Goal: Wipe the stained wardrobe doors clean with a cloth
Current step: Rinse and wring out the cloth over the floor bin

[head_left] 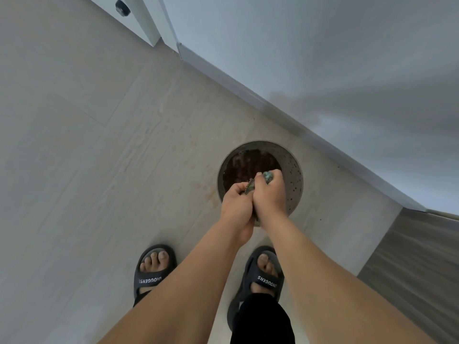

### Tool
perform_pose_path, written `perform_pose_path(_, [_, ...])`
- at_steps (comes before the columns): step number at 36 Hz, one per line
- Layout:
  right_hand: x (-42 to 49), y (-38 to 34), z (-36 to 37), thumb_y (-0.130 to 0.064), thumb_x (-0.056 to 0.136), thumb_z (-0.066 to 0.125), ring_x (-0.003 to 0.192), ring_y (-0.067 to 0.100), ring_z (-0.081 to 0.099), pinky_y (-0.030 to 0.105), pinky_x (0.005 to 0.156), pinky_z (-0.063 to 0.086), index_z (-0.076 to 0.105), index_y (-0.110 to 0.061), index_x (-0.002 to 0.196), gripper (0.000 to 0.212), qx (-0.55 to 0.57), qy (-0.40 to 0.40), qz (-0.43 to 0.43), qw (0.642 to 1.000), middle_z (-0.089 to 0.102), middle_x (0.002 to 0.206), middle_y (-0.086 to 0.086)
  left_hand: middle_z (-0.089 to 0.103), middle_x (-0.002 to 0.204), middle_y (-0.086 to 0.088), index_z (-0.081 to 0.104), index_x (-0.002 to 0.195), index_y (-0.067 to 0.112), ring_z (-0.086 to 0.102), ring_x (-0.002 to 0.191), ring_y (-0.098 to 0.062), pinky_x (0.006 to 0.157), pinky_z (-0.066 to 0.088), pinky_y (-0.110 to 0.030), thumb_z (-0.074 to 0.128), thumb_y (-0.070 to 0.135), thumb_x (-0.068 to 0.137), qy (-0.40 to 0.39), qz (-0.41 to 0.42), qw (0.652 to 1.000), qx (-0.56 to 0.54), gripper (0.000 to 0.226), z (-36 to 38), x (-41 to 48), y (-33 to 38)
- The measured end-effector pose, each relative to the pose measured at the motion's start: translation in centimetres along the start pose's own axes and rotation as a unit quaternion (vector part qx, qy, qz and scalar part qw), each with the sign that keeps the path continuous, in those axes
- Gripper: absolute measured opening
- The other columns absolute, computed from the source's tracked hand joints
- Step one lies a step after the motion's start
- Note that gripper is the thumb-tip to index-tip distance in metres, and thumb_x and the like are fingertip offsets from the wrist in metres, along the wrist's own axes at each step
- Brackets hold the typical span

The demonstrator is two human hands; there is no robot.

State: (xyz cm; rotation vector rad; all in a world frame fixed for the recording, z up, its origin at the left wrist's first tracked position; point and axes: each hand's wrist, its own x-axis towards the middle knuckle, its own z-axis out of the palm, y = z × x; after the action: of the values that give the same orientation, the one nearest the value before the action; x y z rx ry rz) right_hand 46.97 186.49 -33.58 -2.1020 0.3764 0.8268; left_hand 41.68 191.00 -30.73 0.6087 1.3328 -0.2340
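Both my hands are clenched together over a round grey basin [296, 175] of dark brown water on the floor. A greenish patterned cloth [251, 186] is bunched between them, showing only at the knuckles. My left hand [237, 207] grips its lower end. My right hand [269, 194] grips its upper end, where a bit of cloth pokes out by the thumb. The pale wardrobe door [310, 53] rises on the right, just beyond the basin, with a faint dark smudge low on it.
Beige floor tiles [99, 157] carry faint brownish drip marks left of the basin. My feet in dark slides [152, 271] stand below my arms. A white door frame [146, 23] is at top left. A grey wood-grain panel [417, 264] lies at right.
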Motion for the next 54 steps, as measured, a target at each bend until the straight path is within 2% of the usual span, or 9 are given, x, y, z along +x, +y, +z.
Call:
perform_pose_path(4, [2.8, 0.6, 1.4, -0.019, 0.101, 0.049, 0.084, 0.021, 0.061, 0.034, 0.071, 0.049, 0.052, -0.011, 0.104, 0.01, 0.031, 0.024, 0.065, 0.997, 0.061, 0.093, 0.006, 0.073, 0.116, -0.02, 0.065, 0.114, 0.009, 0.069, 0.112, -0.035, 0.099, 0.058, -0.049, 0.051, -0.002, 0.105, 0.005, 0.019, 1.0, 0.022, 0.02, -0.4, 1.1, 0.0])
perform_pose_path(15, [7.5, 1.5, 3.0, -0.037, 0.099, 0.053, 0.081, 0.024, 0.064, 0.037, 0.075, 0.051, 0.054, -0.013, 0.1, 0.023, -0.03, 0.056, 0.04, 0.997, 0.067, 0.088, 0.003, 0.053, 0.108, 0.021, 0.055, 0.136, 0.026, 0.048, 0.09, 0.011, 0.069, 0.036, -0.01, 0.042, 0.017, 0.112, 0.043, 0.114, 0.969, 0.217, 0.029, 0.7, -0.3, 1.1])
perform_pose_path(20, [7.0, 3.6, 3.0, -0.029, 0.097, 0.057, 0.103, 0.028, 0.049, 0.038, 0.08, 0.043, 0.044, -0.02, 0.095, 0.016, -0.314, -0.051, -0.163, 0.934, 0.049, 0.117, 0.005, 0.047, 0.15, 0.009, 0.038, 0.158, 0.029, 0.048, 0.13, -0.009, 0.11, 0.042, -0.033, 0.043, 0.028, 0.113, 0.031, 0.07, 0.975, 0.208, 0.046, 0.3, -0.6, 2.1])
perform_pose_path(24, [7.7, 4.6, 4.2, -0.027, 0.094, 0.057, 0.131, 0.036, 0.04, 0.046, 0.1, 0.044, 0.049, -0.021, 0.126, 0.033, -0.451, -0.097, -0.119, 0.879, 0.036, 0.147, 0.011, 0.042, 0.16, 0.005, 0.038, 0.159, 0.027, 0.04, 0.146, -0.017, 0.119, 0.036, -0.038, 0.044, 0.03, 0.112, 0.037, 0.033, 0.982, 0.181, 0.047, 0.1, -0.5, 2.1])
perform_pose_path(34, [5.3, 2.3, 1.8, -0.021, 0.096, 0.059, 0.085, 0.024, 0.067, 0.038, 0.07, 0.055, 0.059, -0.011, 0.096, 0.01, -0.047, -0.075, 0.066, 0.994, 0.068, 0.091, 0.006, 0.054, 0.147, -0.002, 0.044, 0.156, 0.023, 0.052, 0.133, -0.02, 0.115, 0.042, -0.038, 0.046, 0.038, 0.11, 0.047, -0.034, 0.994, 0.094, 0.048, 0.3, -0.2, 1.5])
perform_pose_path(41, [-1.5, -1.4, -4.4, -0.002, 0.092, 0.06, 0.109, 0.029, 0.069, 0.048, 0.086, 0.06, 0.061, -0.011, 0.07, 0.024, 0.245, -0.132, 0.097, 0.956, 0.069, 0.126, 0.002, 0.073, 0.126, -0.008, 0.059, 0.142, 0.021, 0.074, 0.111, -0.026, 0.098, 0.06, -0.045, 0.06, 0.059, 0.088, 0.027, -0.1, 0.994, -0.045, 0.066, 0.5, 1.8, 0.7])
perform_pose_path(46, [-4.6, -2.3, -5.3, -0.002, 0.08, 0.061, 0.127, 0.028, 0.059, 0.05, 0.099, 0.052, 0.051, -0.013, 0.054, 0.03, 0.215, -0.155, 0.034, 0.964, 0.066, 0.13, 0.011, 0.074, 0.12, -0.017, 0.064, 0.136, 0.004, 0.075, 0.107, -0.029, 0.078, 0.063, -0.038, 0.054, 0.034, 0.108, -0.026, -0.113, 0.988, -0.1, 0.043, 0.5, 0.8, 1.3])
perform_pose_path(51, [-5.2, -0.1, -3.4, -0.003, 0.073, 0.047, 0.148, -0.002, 0.023, 0.043, 0.123, 0.02, 0.042, 0.0, 0.062, 0.013, 0.099, -0.184, -0.059, 0.976, 0.047, 0.15, -0.019, 0.072, 0.13, -0.017, 0.064, 0.139, 0.015, 0.075, 0.096, -0.019, 0.074, 0.06, -0.028, 0.05, 0.007, 0.108, -0.055, -0.099, 0.986, -0.126, 0.036, 0.2, 0.7, 0.7])
perform_pose_path(54, [-4.8, 1.4, -2.2, -0.012, 0.076, 0.043, 0.146, -0.001, 0.03, 0.042, 0.12, 0.029, 0.059, -0.002, 0.075, 0.019, 0.128, -0.171, -0.049, 0.976, 0.053, 0.138, -0.029, 0.072, 0.129, -0.014, 0.059, 0.145, 0.025, 0.075, 0.11, -0.023, 0.082, 0.062, -0.031, 0.043, -0.008, 0.104, -0.058, -0.085, 0.984, -0.143, 0.055, -0.3, 0.4, 0.2])
